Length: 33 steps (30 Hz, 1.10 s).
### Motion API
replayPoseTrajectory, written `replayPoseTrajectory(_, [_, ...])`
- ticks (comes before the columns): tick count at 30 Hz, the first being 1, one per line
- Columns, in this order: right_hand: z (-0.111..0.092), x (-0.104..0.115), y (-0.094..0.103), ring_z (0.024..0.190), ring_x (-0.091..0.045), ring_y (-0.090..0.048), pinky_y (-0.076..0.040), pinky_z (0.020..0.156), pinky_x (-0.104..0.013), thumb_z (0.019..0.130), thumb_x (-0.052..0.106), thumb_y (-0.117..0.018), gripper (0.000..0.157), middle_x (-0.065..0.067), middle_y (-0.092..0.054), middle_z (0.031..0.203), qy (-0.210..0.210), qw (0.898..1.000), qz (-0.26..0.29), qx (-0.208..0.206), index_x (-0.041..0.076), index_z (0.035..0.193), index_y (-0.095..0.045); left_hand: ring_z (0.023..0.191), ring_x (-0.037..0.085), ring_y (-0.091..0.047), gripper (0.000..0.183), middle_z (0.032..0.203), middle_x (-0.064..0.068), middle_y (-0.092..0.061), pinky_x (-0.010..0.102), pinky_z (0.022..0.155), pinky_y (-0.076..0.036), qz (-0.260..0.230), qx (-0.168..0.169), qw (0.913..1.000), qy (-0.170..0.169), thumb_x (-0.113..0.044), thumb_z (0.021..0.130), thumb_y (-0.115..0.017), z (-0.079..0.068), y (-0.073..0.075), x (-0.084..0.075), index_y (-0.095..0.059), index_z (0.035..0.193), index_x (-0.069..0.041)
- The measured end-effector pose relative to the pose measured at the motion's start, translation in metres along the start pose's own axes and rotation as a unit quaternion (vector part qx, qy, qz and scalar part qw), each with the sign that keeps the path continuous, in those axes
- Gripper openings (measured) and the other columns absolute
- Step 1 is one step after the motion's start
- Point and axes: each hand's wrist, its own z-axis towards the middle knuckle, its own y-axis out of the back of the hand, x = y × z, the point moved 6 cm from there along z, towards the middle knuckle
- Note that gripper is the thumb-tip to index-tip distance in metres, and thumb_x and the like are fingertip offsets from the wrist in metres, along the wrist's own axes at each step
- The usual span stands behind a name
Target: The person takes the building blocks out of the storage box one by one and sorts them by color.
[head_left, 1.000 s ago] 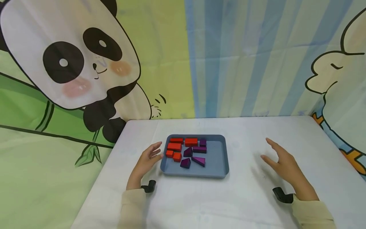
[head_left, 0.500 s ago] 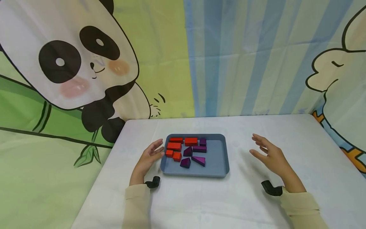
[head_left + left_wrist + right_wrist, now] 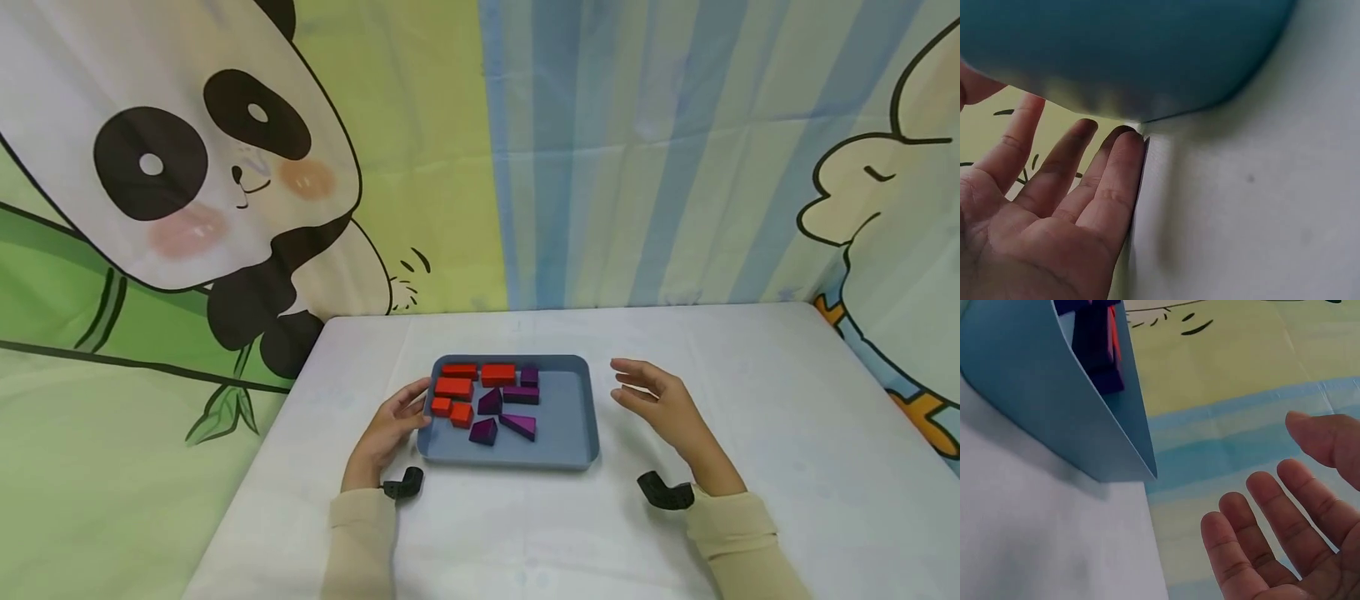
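A shallow blue-grey tray [image 3: 570, 454] lies on the white table, holding red blocks [image 3: 454, 387] on its left and purple blocks [image 3: 521, 395] towards its middle. My left hand [image 3: 386, 433] is at the tray's left side, its thumb tip over or against the rim. Seen from the left wrist, the fingers [image 3: 1116, 181] reach fairly straight to the tray wall [image 3: 1129, 62]; whether they touch it I cannot tell. My right hand [image 3: 663, 408] is just right of the tray, apart from it. In the right wrist view its relaxed fingers [image 3: 1285, 519] hold nothing.
Behind the table [image 3: 750, 358] hangs a printed backdrop [image 3: 600, 167] with a panda [image 3: 300, 275] at the left and stripes in the middle. Black wrist-worn pieces sit below the left [image 3: 403, 483] and right hands. Beige sleeves cover both forearms.
My right hand has moved left, from far out on the right to near the tray's right side. The left hand has come slightly closer to the left rim. The blocks keep their arrangement.
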Motion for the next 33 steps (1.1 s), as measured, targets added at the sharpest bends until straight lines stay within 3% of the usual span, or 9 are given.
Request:
replayPoseTrajectory(5, [0.005, -0.001, -0.022, 0.142, -0.048, -0.053, -0.049, 0.100, -0.012, 0.103, 0.006, -0.072, 0.052, -0.028, -0.055, 0.155, 0.004, 0.999, 0.045, 0.012, -0.009, 0.150, -0.056, 0.159, 0.038, -0.034, 0.074, 0.172, 0.021, -0.036, 0.020, 0.111, -0.045, 0.022, -0.006, 0.9997, 0.011, 0.013, 0.092, -0.067, 0.001, 0.001, 0.004, -0.042, 0.162, 0.006])
replayPoseTrajectory(11, [0.006, 0.001, -0.052, 0.139, -0.047, -0.054, -0.050, 0.102, -0.015, 0.101, 0.001, -0.071, 0.048, -0.030, -0.057, 0.151, 0.007, 0.997, 0.073, 0.031, -0.012, 0.146, -0.058, 0.157, 0.035, -0.038, 0.074, 0.170, 0.019, -0.041, 0.038, 0.124, -0.036, 0.032, -0.019, 0.9990, 0.026, 0.012, 0.091, -0.066, -0.001, 0.001, 0.013, -0.046, 0.162, 0.002])
replayPoseTrajectory(14, [0.006, 0.001, -0.067, 0.137, -0.047, -0.057, -0.053, 0.104, -0.020, 0.101, 0.000, -0.072, 0.046, -0.030, -0.060, 0.148, 0.008, 0.996, 0.073, 0.041, -0.011, 0.144, -0.060, 0.156, 0.034, -0.039, 0.074, 0.169, 0.017, -0.043, 0.033, 0.120, -0.040, 0.028, -0.025, 0.9989, 0.028, 0.012, 0.090, -0.066, -0.002, 0.000, 0.016, -0.048, 0.161, 0.001])
replayPoseTrajectory(19, [0.006, 0.000, -0.086, 0.134, -0.048, -0.059, -0.055, 0.107, -0.032, 0.100, -0.002, -0.072, 0.044, -0.029, -0.062, 0.144, 0.000, 0.996, 0.070, 0.058, -0.011, 0.142, -0.062, 0.154, 0.035, -0.042, 0.074, 0.168, 0.018, -0.045, 0.018, 0.103, -0.049, 0.021, -0.023, 0.9993, 0.019, 0.012, 0.088, -0.066, 0.000, -0.002, 0.016, -0.049, 0.160, 0.002])
replayPoseTrajectory(25, [0.005, -0.007, -0.104, 0.132, -0.045, -0.063, -0.056, 0.106, -0.040, 0.098, 0.001, -0.076, 0.042, -0.027, -0.066, 0.140, -0.017, 0.996, 0.054, 0.064, -0.008, 0.138, -0.066, 0.156, 0.035, -0.039, 0.075, 0.169, 0.019, -0.043, 0.018, 0.102, -0.050, 0.012, -0.011, 0.9998, 0.014, 0.013, 0.089, -0.067, 0.002, -0.003, 0.017, -0.048, 0.161, 0.002])
replayPoseTrajectory(33, [0.010, -0.010, -0.125, 0.128, -0.043, -0.066, -0.056, 0.107, -0.051, 0.091, 0.005, -0.086, 0.045, -0.022, -0.071, 0.135, -0.010, 0.996, -0.018, 0.092, -0.006, 0.132, -0.070, 0.156, 0.039, -0.038, 0.076, 0.170, 0.021, -0.039, 0.018, 0.105, -0.048, 0.021, -0.013, 0.9996, 0.011, 0.012, 0.091, -0.070, 0.001, 0.003, 0.017, -0.046, 0.162, 0.002])
